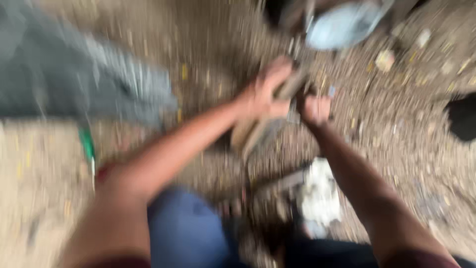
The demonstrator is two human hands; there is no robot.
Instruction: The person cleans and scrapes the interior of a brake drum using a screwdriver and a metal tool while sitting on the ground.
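Two hands, left hand (265, 92) and right hand (315, 109), clasp one blurred wooden piece (258, 131).

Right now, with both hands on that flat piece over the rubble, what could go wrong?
The left hand and right hand both grip a flat wooden-looking piece; bare skin could catch splinters or get pinched. The gritty ground is littered with bits, so a dropped piece might hit the knee. The picture is blurred, so details are unsure.
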